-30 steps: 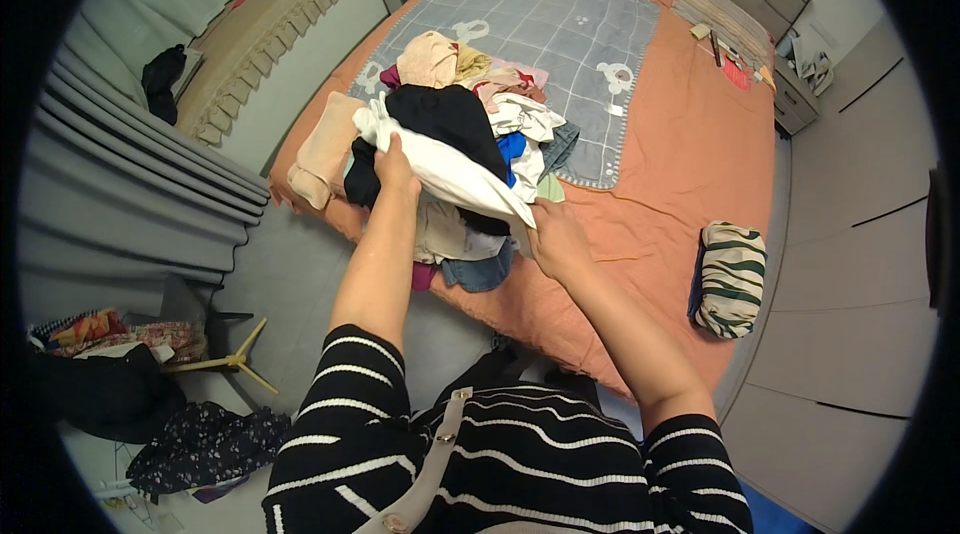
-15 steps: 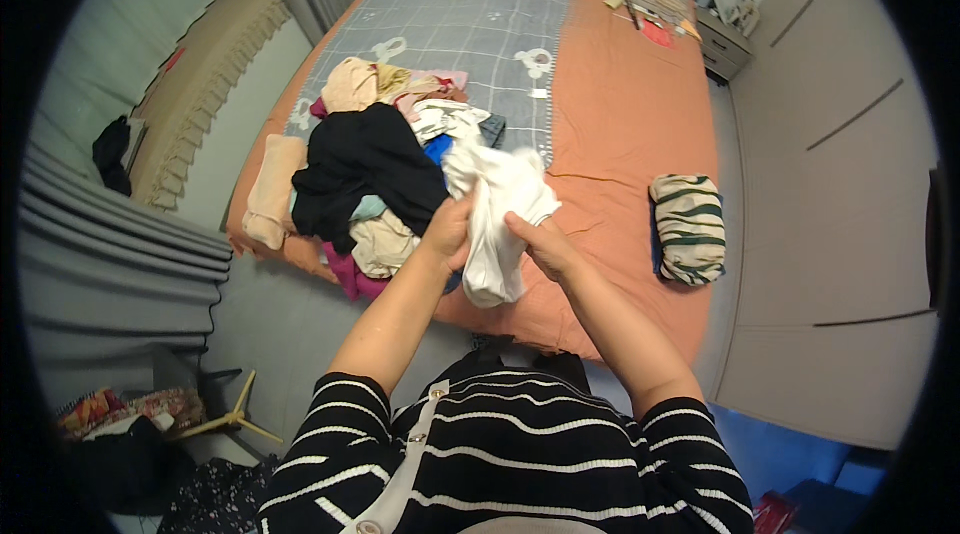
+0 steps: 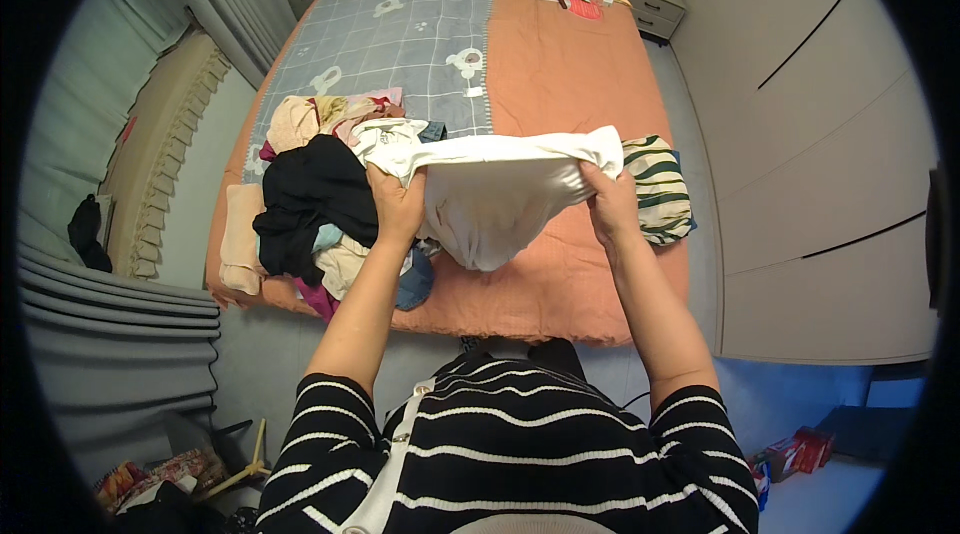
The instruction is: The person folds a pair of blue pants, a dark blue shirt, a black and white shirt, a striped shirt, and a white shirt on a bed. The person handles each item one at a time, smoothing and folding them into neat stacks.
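A white garment point(image 3: 500, 199) is stretched wide between my hands above the bed, its body hanging down; which kind of garment it is, I cannot make out. My left hand point(image 3: 398, 202) grips its left end, close to the clothes pile. At the other end, my right hand point(image 3: 610, 199) is closed round the bunched cloth, near the striped bundle. Left of my left hand lies a heap of loose clothes, with a black garment point(image 3: 315, 199) on top, a cream one point(image 3: 343, 266) and a blue denim piece point(image 3: 415, 282) by the bed's near edge.
The bed has an orange sheet point(image 3: 560, 74) and a grey checked blanket point(image 3: 400, 64). A green-and-cream striped folded bundle point(image 3: 660, 192) sits at the right edge. Small items, including a red fan-like piece point(image 3: 583, 9), lie near the pillows. Wardrobes point(image 3: 820, 154) line the right, curtains point(image 3: 110, 334) the left.
The white garment was bunched between my hands; now it is spread out sideways. My hands have moved apart, the left to the left and the right to the right. The view has shifted.
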Available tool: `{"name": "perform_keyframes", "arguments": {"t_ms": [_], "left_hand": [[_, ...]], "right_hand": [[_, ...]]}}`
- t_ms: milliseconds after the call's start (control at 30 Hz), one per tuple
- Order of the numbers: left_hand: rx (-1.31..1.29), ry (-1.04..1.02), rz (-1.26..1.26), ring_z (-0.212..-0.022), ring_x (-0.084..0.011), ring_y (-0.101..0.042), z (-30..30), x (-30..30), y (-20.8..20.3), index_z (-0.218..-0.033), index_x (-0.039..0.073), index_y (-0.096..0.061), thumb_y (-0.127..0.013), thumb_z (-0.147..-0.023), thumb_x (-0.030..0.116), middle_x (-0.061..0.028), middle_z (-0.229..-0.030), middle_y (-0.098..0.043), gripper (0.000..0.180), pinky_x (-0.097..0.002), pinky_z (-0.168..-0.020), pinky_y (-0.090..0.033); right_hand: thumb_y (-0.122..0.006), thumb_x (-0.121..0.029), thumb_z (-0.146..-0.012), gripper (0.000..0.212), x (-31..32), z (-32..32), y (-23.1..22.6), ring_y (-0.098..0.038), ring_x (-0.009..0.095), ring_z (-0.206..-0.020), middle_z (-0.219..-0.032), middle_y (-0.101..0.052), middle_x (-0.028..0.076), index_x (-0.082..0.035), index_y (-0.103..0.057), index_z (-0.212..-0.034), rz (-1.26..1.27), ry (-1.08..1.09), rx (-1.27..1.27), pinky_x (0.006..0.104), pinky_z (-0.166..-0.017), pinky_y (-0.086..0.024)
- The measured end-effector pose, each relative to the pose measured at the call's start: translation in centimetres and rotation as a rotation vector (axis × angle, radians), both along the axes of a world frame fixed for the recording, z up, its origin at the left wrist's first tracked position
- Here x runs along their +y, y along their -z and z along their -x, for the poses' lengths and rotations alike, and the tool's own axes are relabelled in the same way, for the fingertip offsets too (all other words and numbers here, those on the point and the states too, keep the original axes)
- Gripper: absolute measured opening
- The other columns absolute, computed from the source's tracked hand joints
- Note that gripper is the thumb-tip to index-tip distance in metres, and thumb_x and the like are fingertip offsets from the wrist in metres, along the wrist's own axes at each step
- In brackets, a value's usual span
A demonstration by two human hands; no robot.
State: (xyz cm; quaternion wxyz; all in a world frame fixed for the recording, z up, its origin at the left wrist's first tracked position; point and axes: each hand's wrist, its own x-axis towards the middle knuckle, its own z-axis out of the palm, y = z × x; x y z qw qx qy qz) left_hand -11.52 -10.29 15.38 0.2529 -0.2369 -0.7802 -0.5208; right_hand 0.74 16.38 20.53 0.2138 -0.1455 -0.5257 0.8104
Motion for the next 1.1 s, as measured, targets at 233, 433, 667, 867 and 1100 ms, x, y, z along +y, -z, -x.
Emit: {"name": "perform_keyframes", "arguments": {"t_ms": [233,433,667,867,1100], "left_hand": [[-0.710,0.568,-0.392,-0.086,-0.0085,-0.056,-1.8,2.2,-3.7,-0.107,0.000,-0.063,-0.054,-0.096,0.026,-0.0013,-0.097,-0.064,0.030,-0.0254,-0.076,-0.045],[-0.827,0.857,-0.129,-0.087,-0.0078,-0.056,-4.4,4.8,-5.4,-0.114,0.002,-0.060,-0.050,-0.097,0.033,-0.0012,-0.098,-0.063,0.036,-0.0247,-0.076,-0.045],[-0.768,0.719,-0.116,-0.082,-0.0100,-0.057,-5.6,6.0,-3.2,-0.106,-0.001,-0.062,-0.058,-0.092,0.029,-0.0042,-0.091,-0.064,0.034,-0.0265,-0.073,-0.046],[-0.923,0.945,0.466,-0.083,-0.0188,-0.062,-6.2,4.6,3.5,-0.105,0.003,-0.065,-0.072,-0.079,0.032,-0.0117,-0.090,-0.068,0.040,-0.0333,-0.078,-0.047],[0.007,0.454,0.839,-0.076,-0.0340,-0.062,-2.9,2.9,1.9,-0.073,0.005,-0.061,-0.064,-0.067,0.005,-0.0139,-0.073,-0.063,0.007,-0.0466,-0.075,-0.047]], "right_hand": [[-0.066,-0.005,-0.081,0.041,1.3,-0.4,1.0,-0.058,0.020,-0.099,-0.111,-0.059,0.011,0.004,-0.051,-0.118,-0.248,0.081,-0.238,0.0315,-0.085,-0.048],[-0.070,-0.016,-0.079,0.059,-2.8,0.0,0.2,-0.056,0.028,-0.107,-0.118,-0.055,0.020,-0.002,-0.045,-0.131,-1.243,-0.085,-0.094,0.0347,-0.088,-0.045],[-0.053,-0.017,-0.091,0.021,-3.2,1.5,0.5,-0.066,0.027,-0.072,-0.077,-0.066,0.015,-0.002,-0.065,-0.099,-0.944,-0.144,-0.055,0.0348,-0.066,-0.050],[-0.050,-0.019,-0.096,0.020,-2.2,0.7,-5.4,-0.059,0.016,-0.071,-0.078,-0.063,0.008,-0.002,-0.060,-0.097,-0.854,-0.108,0.010,0.0280,-0.066,-0.045],[-0.052,-0.018,-0.094,0.017,2.9,-0.9,-9.9,-0.058,0.016,-0.074,-0.081,-0.063,0.008,-0.002,-0.060,-0.098,-1.114,0.119,0.044,0.0274,-0.069,-0.045]]}}
